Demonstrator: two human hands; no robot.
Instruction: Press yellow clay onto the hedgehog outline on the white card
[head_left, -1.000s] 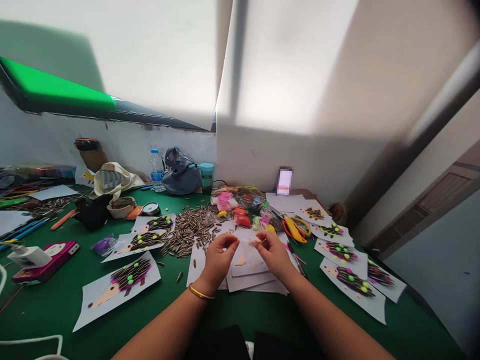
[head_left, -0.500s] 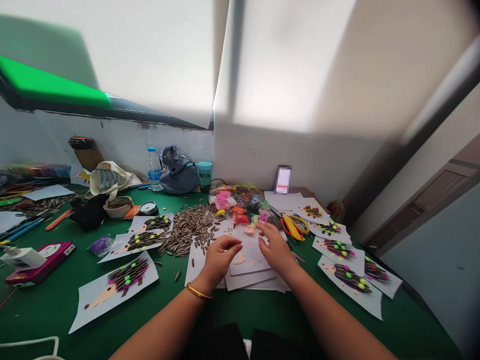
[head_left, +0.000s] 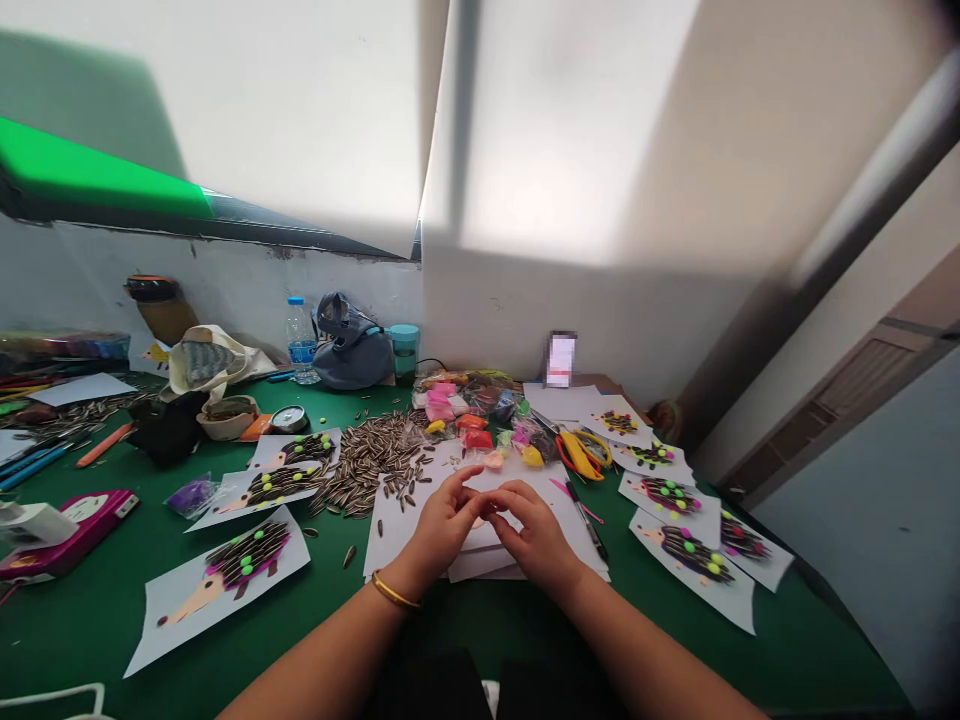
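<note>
My left hand (head_left: 444, 520) and my right hand (head_left: 534, 528) meet at the fingertips above a stack of white paper (head_left: 480, 566). Thumbs and fingers on both sides press together; whatever is between them is too small or hidden to make out. Under the hands, the drawing on the top sheet is mostly covered. Just beyond my fingers lies a lump of peach clay (head_left: 493, 459), with red clay (head_left: 475, 440) and yellow clay (head_left: 532, 456) in wrappers close by. A heap of striped sunflower seeds (head_left: 375, 455) spreads left of the paper.
Finished hedgehog pictures lie left (head_left: 225, 575) and right (head_left: 694, 560) on the green table (head_left: 337, 640). Yellow-handled scissors (head_left: 581, 456) and a black pen (head_left: 588, 522) are at the right. A phone (head_left: 560, 360) leans on the wall; a water bottle (head_left: 301, 345) and blue bag (head_left: 351, 350) stand behind.
My right hand has moved left and down, away from the peach clay, and its fingers now touch those of my left hand. The view has shifted slightly.
</note>
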